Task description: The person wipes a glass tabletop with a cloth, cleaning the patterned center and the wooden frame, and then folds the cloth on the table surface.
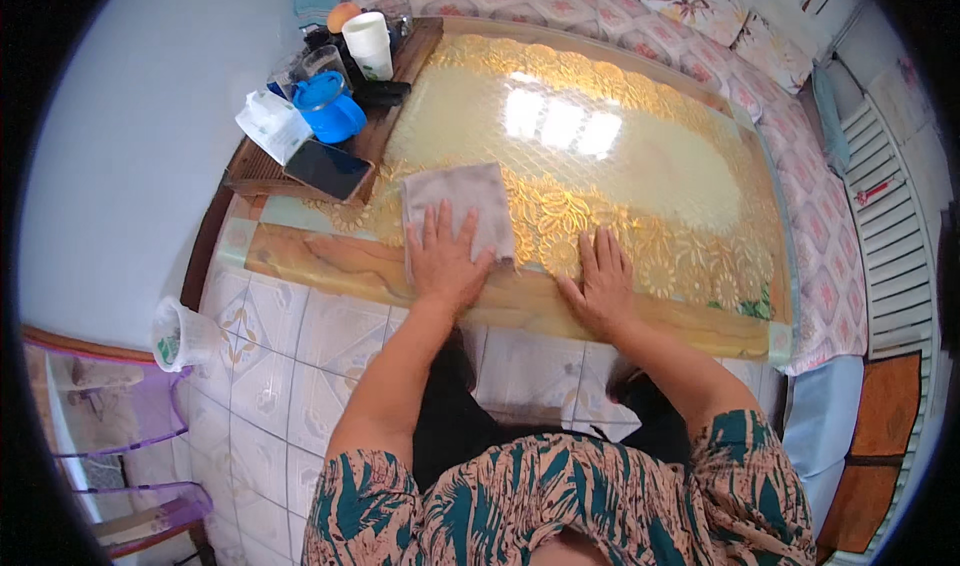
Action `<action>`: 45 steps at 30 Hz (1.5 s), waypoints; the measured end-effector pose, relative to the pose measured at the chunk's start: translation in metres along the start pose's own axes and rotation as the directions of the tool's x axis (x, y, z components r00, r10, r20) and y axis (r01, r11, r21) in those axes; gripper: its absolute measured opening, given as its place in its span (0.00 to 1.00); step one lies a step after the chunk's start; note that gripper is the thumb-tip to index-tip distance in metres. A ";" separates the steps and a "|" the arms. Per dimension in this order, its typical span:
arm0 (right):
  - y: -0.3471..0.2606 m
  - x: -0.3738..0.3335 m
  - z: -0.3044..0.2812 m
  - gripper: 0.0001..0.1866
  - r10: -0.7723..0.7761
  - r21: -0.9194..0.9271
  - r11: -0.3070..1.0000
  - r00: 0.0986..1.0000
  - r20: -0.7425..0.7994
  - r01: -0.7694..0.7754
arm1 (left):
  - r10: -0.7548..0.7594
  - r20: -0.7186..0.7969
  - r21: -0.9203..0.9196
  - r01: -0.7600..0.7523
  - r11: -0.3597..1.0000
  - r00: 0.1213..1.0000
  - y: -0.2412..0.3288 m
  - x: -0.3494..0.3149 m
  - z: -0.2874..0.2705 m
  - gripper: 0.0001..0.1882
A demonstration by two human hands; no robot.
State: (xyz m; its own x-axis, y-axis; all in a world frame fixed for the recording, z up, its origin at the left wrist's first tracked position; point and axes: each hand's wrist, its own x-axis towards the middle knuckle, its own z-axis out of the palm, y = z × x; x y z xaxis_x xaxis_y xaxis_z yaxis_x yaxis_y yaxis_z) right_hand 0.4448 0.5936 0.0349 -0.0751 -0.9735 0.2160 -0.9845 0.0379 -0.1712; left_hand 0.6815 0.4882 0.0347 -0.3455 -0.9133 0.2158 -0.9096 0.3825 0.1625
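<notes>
My left hand [445, 261] lies flat, fingers spread, on the near edge of a grey-beige cloth [462, 198] that is spread on the glossy gold-patterned table cover [640, 166]. My right hand [603, 284] rests palm down on the bare cover beside it, fingers apart, holding nothing. Both hands are near the table's front wooden edge [330, 256].
At the table's far left sits a wooden tray [262, 171] with a dark phone [328, 168], a blue lidded jug [330, 106], a white tissue pack [272, 124], a white cup [369, 44] and a black remote [382, 92]. A patterned sofa [800, 166] runs behind and right. A purple chair [130, 436] stands on the tiled floor at left.
</notes>
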 end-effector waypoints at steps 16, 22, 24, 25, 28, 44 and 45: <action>-0.008 0.008 -0.014 0.42 0.005 -0.006 1.000 0.998 0.057 -0.005 | 0.080 0.067 -0.066 -0.075 0.995 0.995 0.016 0.114 0.025 0.38; -0.007 0.008 -0.013 0.42 -0.004 0.006 1.000 0.999 0.035 0.004 | 0.005 -0.005 -0.028 -0.005 1.000 1.000 -0.056 0.095 0.009 0.36; -0.006 0.007 -0.011 0.42 -0.009 0.004 1.000 1.000 0.021 0.009 | 0.048 0.010 -0.007 -0.048 0.999 0.999 -0.067 0.068 -0.001 0.35; -0.005 0.007 -0.010 0.42 -0.014 -0.001 1.000 1.000 0.014 0.014 | 0.067 0.016 -0.001 -0.067 0.998 0.998 -0.071 0.053 -0.007 0.35; -0.007 0.006 -0.010 0.41 -0.001 -0.003 1.000 1.000 0.022 0.001 | 0.117 0.017 -0.046 -0.116 0.992 0.993 -0.088 0.006 -0.029 0.34; -0.009 0.006 -0.010 0.40 0.019 -0.009 1.000 0.999 0.037 -0.019 | -0.205 0.013 -0.103 0.205 0.973 0.979 -0.084 -0.065 -0.052 0.36; -0.008 0.007 -0.010 0.40 0.019 -0.002 1.000 0.999 0.037 -0.019 | -0.179 -0.020 -0.106 0.176 0.979 0.984 -0.079 -0.057 -0.049 0.36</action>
State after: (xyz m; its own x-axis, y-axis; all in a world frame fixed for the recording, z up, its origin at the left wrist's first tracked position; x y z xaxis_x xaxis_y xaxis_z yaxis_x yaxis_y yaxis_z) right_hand 0.4507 0.5891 0.0470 -0.0876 -0.9802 0.1773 -0.9833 0.0565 -0.1731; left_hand 0.7841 0.5167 0.0568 -0.1721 -0.9641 0.2023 -0.9265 0.2282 0.2992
